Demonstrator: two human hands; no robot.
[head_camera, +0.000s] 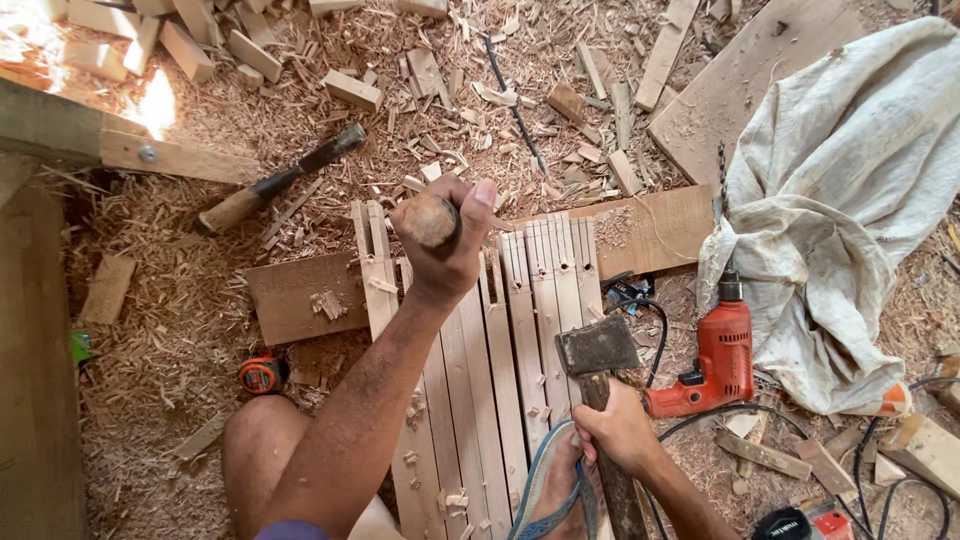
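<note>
My left hand (445, 240) is closed around the round wooden handle of a chisel (430, 220), held upright over several pale wooden slats (480, 350) that lie side by side on the ground. The chisel's blade is hidden under the hand. My right hand (620, 425) grips the wooden handle of a hammer with a dark square head (597, 347), raised just above the slats' right side. A foot in a blue sandal (555, 485) rests on the slats below the hammer.
A second chisel (275, 183) lies in the shavings at upper left. An orange power drill (718, 350) with a black cord sits right of the slats, by a crumpled white sack (850, 190). An orange tape measure (263, 374) lies left. Wood offcuts and boards surround.
</note>
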